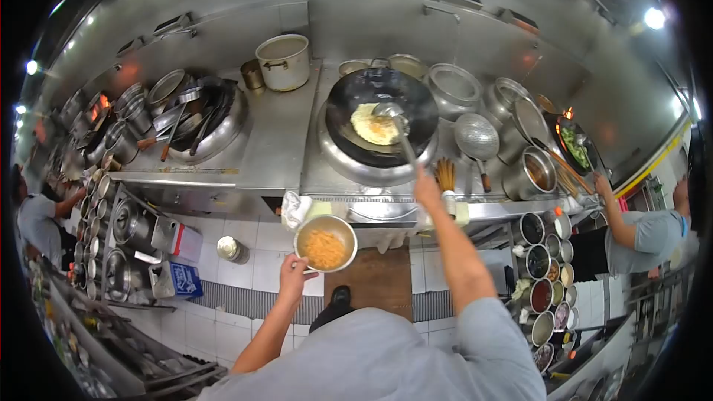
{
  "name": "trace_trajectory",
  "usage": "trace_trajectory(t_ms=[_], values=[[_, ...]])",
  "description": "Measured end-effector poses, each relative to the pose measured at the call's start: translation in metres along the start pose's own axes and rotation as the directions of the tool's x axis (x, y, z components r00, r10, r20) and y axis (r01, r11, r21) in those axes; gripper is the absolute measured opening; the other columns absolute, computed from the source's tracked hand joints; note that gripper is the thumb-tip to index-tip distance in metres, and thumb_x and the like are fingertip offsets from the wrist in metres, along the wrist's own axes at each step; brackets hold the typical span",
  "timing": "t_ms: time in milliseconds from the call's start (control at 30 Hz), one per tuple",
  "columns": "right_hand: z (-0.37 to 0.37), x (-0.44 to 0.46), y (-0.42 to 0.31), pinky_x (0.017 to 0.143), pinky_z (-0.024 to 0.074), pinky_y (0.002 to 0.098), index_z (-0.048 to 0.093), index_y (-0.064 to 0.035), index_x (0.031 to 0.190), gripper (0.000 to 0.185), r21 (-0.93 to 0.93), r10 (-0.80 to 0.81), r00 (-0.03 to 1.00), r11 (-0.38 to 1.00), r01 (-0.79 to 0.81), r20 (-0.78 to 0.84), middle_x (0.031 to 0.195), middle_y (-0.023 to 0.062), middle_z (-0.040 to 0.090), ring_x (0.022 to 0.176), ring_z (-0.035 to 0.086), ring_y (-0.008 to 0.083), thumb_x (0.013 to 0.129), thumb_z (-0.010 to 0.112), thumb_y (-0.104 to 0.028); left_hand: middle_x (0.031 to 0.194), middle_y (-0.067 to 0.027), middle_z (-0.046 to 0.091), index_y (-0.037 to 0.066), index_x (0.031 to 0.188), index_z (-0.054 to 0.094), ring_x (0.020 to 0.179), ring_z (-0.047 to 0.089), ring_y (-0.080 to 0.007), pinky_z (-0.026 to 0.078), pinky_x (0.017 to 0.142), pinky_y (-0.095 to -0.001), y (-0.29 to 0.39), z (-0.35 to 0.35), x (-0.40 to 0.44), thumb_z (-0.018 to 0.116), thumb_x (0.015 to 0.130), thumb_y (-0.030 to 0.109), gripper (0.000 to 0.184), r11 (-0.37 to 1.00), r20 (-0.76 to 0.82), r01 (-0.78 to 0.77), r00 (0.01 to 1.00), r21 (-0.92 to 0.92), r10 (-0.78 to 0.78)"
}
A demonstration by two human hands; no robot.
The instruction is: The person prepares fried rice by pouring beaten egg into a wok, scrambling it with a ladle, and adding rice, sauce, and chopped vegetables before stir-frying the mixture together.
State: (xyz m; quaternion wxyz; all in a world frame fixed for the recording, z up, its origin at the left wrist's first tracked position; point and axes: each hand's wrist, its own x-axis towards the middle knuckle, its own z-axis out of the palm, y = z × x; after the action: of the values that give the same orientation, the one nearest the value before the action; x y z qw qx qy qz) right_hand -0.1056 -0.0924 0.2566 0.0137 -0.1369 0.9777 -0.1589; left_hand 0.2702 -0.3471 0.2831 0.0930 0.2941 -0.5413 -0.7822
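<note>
My left hand [295, 271] grips the rim of a metal bowl [301, 241] that holds orange shredded food [325, 250]. The bowl hangs in front of the stove's edge, below the wok. My right hand [426, 189] is closed around the long handle of a ladle [388, 110]. The ladle's head rests on or just over a pale yellow, egg-like layer [366, 125] inside the black wok [349, 93]. A white cloth [295, 208] lies at the stove's edge above the bowl.
Right of the wok lie a perforated skimmer [477, 137], a bamboo brush [445, 176] and a metal pot [536, 171]. A large pot [283, 63] stands back left. At right, a co-worker [639, 236] handles another wok [575, 145]; another person [43, 219] is far left.
</note>
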Motion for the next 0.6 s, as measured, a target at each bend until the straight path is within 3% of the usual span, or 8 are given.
trace_trajectory(t_ms=[33,100,233,300,433,500,533,600], values=[[-0.015,0.005,0.006,0.074,0.0529,0.0497,0.039,-0.0119,0.137,0.047,-0.175,-0.046,0.99,0.984,0.022,-0.131,0.102,0.0228,0.061,0.085,0.065,0.0409,0.09,0.046,-0.015,0.088,-0.0077,0.058,0.006,0.087,0.048,0.086,0.062,-0.0192,0.058,0.068,-0.036,0.008,-0.015,0.005,0.055,0.093,0.016,0.013,0.998,-0.068,-0.055,0.996,-0.04,0.053],[-0.082,-0.002,0.002,0.068,0.0547,0.045,0.043,-0.0121,0.134,0.043,-0.362,-0.148,0.971,0.93,0.072,-0.186,0.093,0.0197,0.061,0.077,0.067,0.0348,0.091,0.044,-0.013,0.089,-0.0071,0.058,0.007,0.087,0.048,0.086,0.062,-0.0186,0.058,0.069,-0.0363,0.019,-0.043,0.009,0.054,0.093,0.016,0.012,0.993,-0.143,-0.099,0.986,-0.07,0.088],[-0.198,-0.008,-0.003,0.068,0.0549,0.0475,0.049,-0.0147,0.129,0.04,-0.585,-0.165,0.986,0.798,0.141,0.013,0.088,0.0189,0.066,0.082,0.068,0.0357,0.088,0.047,-0.012,0.096,-0.0101,0.057,0.005,0.092,0.049,0.086,0.06,-0.022,0.057,0.074,-0.0391,0.032,-0.084,0.018,0.052,0.093,0.014,0.01,0.972,-0.298,-0.194,0.943,-0.132,0.148],[-0.242,-0.02,-0.012,0.074,0.0542,0.0466,0.054,-0.0169,0.126,0.041,-0.574,-0.194,0.978,0.794,0.199,0.072,0.09,0.0187,0.068,0.087,0.067,0.0353,0.085,0.051,-0.012,0.104,-0.0105,0.053,0.003,0.102,0.048,0.091,0.06,-0.0282,0.056,0.078,-0.0409,0.047,-0.09,0.011,0.052,0.094,0.015,0.015,0.885,-0.361,-0.194,0.932,-0.423,0.031],[-0.27,-0.024,-0.013,0.084,0.0503,0.0448,0.056,-0.0173,0.128,0.051,-0.333,-0.25,0.948,0.893,0.304,0.195,0.11,0.0142,0.066,0.102,0.062,0.0361,0.078,0.062,-0.014,0.11,-0.0107,0.048,0.002,0.11,0.046,0.096,0.06,-0.0332,0.054,0.082,-0.0418,0.029,-0.108,-0.005,0.051,0.094,0.017,0.022,0.821,-0.466,-0.323,0.881,-0.471,0.079],[-0.229,0.013,0.018,0.077,0.0518,0.0406,0.054,-0.0176,0.13,0.052,-0.096,-0.537,0.828,0.827,0.554,0.161,0.108,0.0126,0.068,0.089,0.066,0.0298,0.079,0.063,-0.014,0.113,-0.011,0.046,0.001,0.111,0.046,0.096,0.06,-0.0338,0.055,0.081,-0.0412,0.026,-0.105,-0.017,0.052,0.095,0.017,0.024,0.776,-0.544,-0.388,0.836,-0.497,0.07],[-0.206,0.024,0.02,0.077,0.0518,0.0406,0.054,-0.0176,0.13,0.052,-0.089,-0.55,0.822,0.82,0.565,0.15,0.108,0.0126,0.068,0.089,0.066,0.0298,0.079,0.063,-0.014,0.113,-0.011,0.046,0.001,0.111,0.046,0.096,0.06,-0.0338,0.055,0.081,-0.0412,0.022,-0.106,-0.024,0.052,0.095,0.017,0.024,0.773,-0.552,-0.405,0.829,-0.489,0.085],[-0.169,0.044,0.006,0.062,0.0523,0.0368,0.053,-0.0213,0.132,0.049,0.315,-0.23,0.922,0.94,0.128,0.311,0.086,0.0086,0.066,0.075,0.063,0.0217,0.083,0.064,-0.018,0.112,-0.011,0.047,0.002,0.111,0.045,0.095,0.06,-0.034,0.055,0.082,-0.0415,0.012,-0.106,-0.044,0.052,0.094,0.017,0.024,0.77,-0.555,-0.39,0.83,-0.505,0.056]])
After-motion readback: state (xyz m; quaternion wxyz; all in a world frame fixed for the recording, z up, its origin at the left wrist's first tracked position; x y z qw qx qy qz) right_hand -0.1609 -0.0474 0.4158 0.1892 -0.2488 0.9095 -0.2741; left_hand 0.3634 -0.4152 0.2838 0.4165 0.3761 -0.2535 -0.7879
